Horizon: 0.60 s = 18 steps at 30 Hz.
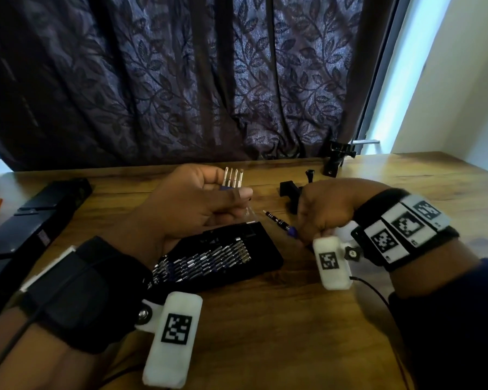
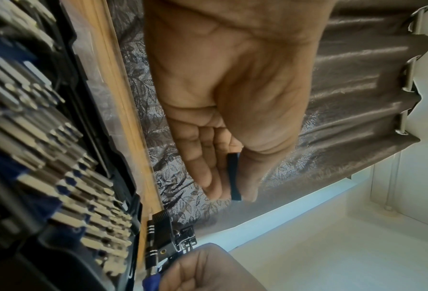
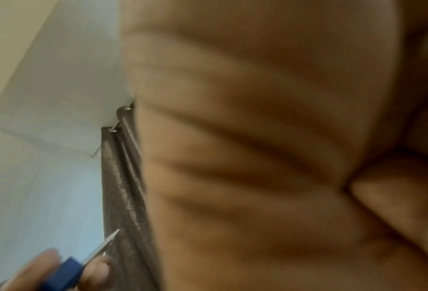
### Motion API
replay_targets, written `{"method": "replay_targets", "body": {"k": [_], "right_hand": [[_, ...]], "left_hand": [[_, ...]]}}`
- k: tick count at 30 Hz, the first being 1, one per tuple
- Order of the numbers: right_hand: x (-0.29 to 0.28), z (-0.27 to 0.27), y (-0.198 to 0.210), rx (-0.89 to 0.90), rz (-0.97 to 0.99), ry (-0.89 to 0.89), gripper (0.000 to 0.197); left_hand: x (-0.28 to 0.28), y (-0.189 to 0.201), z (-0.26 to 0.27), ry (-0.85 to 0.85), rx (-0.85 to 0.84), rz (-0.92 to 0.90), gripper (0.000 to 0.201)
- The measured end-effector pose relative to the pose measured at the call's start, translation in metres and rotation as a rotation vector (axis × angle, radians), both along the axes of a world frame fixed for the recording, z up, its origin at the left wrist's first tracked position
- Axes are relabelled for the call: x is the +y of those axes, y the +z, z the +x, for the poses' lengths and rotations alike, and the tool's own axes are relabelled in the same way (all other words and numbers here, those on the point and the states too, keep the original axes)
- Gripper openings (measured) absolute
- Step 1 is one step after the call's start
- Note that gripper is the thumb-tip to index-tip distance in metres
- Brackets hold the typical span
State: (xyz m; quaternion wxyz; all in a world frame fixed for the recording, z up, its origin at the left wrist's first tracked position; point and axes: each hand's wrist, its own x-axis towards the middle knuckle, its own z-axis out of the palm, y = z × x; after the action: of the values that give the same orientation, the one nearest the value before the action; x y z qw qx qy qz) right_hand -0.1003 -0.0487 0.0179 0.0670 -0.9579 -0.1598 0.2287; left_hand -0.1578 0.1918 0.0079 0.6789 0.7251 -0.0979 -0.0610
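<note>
Strapped to the left wrist, a white tagged module (image 1: 175, 337) sits closest. Beyond it the left hand (image 1: 192, 204) pinches a blue strip of four bits (image 1: 233, 178) between thumb and fingers, raised above the bit case (image 1: 223, 257), which lies open on the table (image 1: 265, 333). Just beside the case, the right hand (image 1: 326, 209) has its fingers curled and grips the screwdriver (image 1: 279, 222) by its blue end.

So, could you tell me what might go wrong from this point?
The left hand only pinches the bit strip above the table, so bits could slip and scatter. The open bit case lies right under that wrist and might get knocked. The screwdriver in the right hand points toward the left hand.
</note>
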Motion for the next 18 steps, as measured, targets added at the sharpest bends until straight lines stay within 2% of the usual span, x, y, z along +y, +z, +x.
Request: {"method": "replay_targets", "body": {"k": [2, 6, 8, 11, 15, 18], "right_hand": [[-0.006, -0.005, 0.005, -0.014, 0.152, -0.027, 0.009], [0.003, -0.015, 0.007, -0.129, 0.535, -0.088, 0.013], [0.019, -0.022, 0.005, -0.156, 0.654, -0.040, 0.015], [0.040, -0.035, 0.000, -0.067, 0.838, 0.035, 0.010], [0.055, -0.045, -0.003, -0.060, 0.978, 0.050, 0.015], [0.058, -0.048, -0.004, -0.045, 1.031, 0.026, 0.015]], "left_hand": [[0.000, -0.001, 0.001, 0.050, -0.015, -0.021, 0.035], [-0.002, -0.001, 0.002, 0.130, -0.048, -0.104, 0.020], [-0.003, 0.001, 0.001, 0.158, -0.056, -0.159, 0.028], [-0.002, 0.004, -0.001, 0.151, -0.054, -0.205, 0.038], [-0.002, 0.007, -0.005, 0.088, -0.036, -0.268, 0.042], [-0.002, 0.006, -0.005, 0.041, -0.038, -0.297, 0.031]]}}
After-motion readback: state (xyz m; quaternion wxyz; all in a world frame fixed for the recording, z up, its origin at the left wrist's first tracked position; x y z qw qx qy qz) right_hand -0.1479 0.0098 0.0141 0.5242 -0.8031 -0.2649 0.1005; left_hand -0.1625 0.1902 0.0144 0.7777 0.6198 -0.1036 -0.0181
